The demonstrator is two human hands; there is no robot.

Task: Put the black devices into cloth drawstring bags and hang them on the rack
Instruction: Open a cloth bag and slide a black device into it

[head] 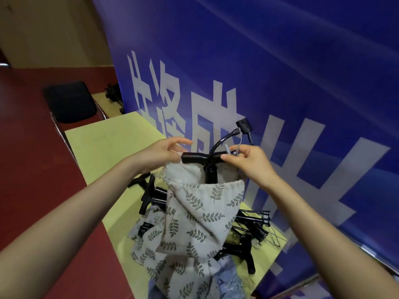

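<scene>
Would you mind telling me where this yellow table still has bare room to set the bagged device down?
The yellow table is bare at its far end, between the black chair and the blue banner, up to the left hand. The near end is crowded: loose leaf-print bags and black devices cover it.

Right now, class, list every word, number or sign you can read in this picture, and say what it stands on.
"成": large white character on the blue banner, lower part hidden by the hands.
Other white banner characters: skewed, cropped or covered, not surely readable.
Leaf-print bag and black device: no text visible.
</scene>
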